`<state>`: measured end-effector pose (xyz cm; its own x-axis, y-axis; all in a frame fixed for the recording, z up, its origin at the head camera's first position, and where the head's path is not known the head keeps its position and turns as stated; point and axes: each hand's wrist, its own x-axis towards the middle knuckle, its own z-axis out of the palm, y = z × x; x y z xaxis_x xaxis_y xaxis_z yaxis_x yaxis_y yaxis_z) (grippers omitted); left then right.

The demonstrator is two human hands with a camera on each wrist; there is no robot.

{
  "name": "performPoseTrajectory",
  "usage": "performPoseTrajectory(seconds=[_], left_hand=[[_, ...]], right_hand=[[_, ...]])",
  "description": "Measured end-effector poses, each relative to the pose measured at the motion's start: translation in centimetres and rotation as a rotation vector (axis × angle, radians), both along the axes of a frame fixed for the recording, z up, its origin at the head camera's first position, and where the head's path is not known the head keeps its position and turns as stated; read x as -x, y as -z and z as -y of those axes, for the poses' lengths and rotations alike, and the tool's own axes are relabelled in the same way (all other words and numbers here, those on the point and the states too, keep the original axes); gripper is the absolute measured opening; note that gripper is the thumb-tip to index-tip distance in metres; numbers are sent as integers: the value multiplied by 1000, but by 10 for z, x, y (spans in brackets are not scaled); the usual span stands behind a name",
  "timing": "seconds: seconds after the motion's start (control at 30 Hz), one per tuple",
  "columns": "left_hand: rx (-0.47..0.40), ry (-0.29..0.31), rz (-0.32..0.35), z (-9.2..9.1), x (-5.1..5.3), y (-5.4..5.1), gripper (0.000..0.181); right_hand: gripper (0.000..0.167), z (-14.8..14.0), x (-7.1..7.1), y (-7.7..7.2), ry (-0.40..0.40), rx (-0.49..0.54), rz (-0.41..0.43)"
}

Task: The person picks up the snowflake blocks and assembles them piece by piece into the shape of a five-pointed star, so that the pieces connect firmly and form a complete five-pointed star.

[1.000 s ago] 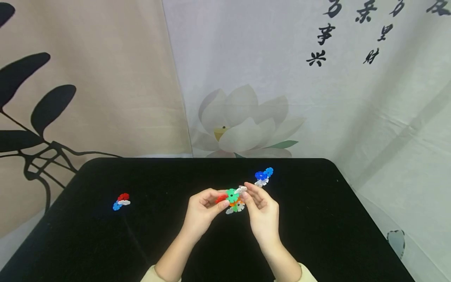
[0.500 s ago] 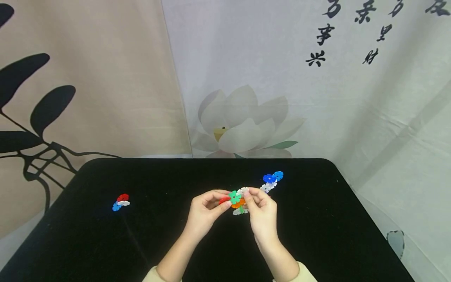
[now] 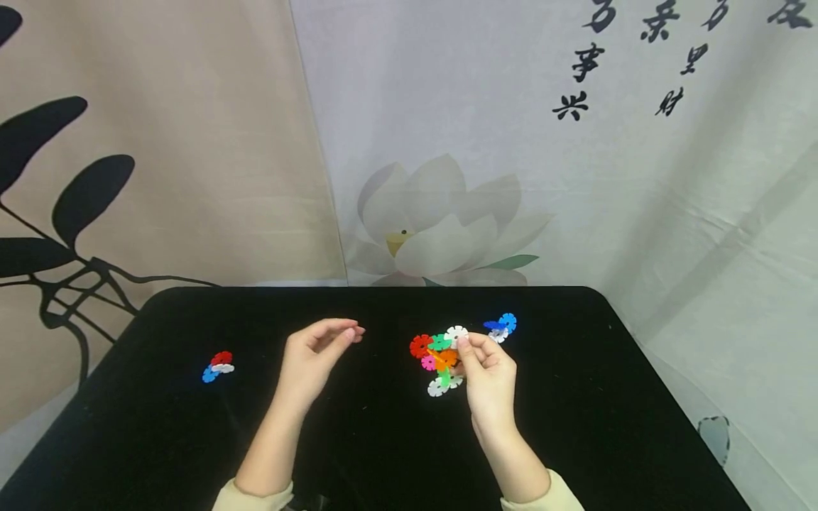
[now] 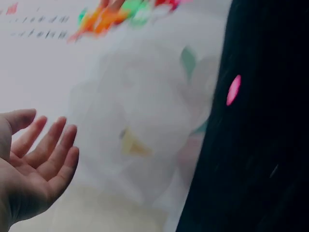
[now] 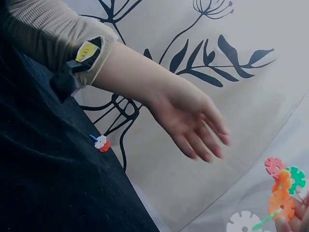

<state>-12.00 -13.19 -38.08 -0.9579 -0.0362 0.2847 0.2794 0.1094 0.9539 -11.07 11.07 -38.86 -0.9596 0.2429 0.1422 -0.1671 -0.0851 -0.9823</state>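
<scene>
My right hand [image 3: 491, 376] pinches a cluster of interlocking snowflake discs by a white disc [image 3: 456, 335] at its top. Red [image 3: 420, 346], green [image 3: 439, 342] and orange discs [image 3: 445, 358] show beside it, with white discs [image 3: 437, 387] lower down. A pink disc [image 3: 429, 363] appears by the orange ones; I cannot tell whether it is joined. Blue and white discs [image 3: 505, 325] show beyond the right hand; the fingers hide any link to the cluster. My left hand [image 3: 319, 355] is apart from the cluster, holding nothing, its fingers relaxed in the left wrist view [image 4: 43, 169].
A small group of red, white and blue discs [image 3: 221, 367] lies on the left of the black table [image 3: 192, 447]. In the left wrist view a pink piece [image 4: 234, 90] shows against the black cloth. A printed curtain [image 3: 255, 177] hangs behind the table.
My left hand has let go of the cluster and moved left. My right hand keeps its hold, and the cluster has shifted slightly right and turned. The blue discs have also shifted right.
</scene>
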Motion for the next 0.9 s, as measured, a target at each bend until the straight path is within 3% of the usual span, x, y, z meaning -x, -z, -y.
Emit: performPoseTrajectory(seconds=[0.13, 0.23, 0.43, 0.53, 0.73, 0.9], left_hand=[[57, -135, 31, 40, 1, -4, 30], [93, -238, 101, 69, 1, -2, 35], [199, -384, 283, 121, -1, 16, 44], [205, -441, 374, 141, -2, 28, 50], [190, -491, 516, 175, -6, 59, 59], [209, -445, 553, 190, -8, 82, 65]], right_hand=[[19, -2, 2, 0, -3, 24, 2], [19, -4, 2, -1, 5, 25, 5], [18, -5, 2, -3, 17, 25, 7], [18, -6, 2, -3, 18, 26, 10], [18, -7, 2, -3, 24, 13, 22], [18, -7, 2, -3, 18, 11, 30]])
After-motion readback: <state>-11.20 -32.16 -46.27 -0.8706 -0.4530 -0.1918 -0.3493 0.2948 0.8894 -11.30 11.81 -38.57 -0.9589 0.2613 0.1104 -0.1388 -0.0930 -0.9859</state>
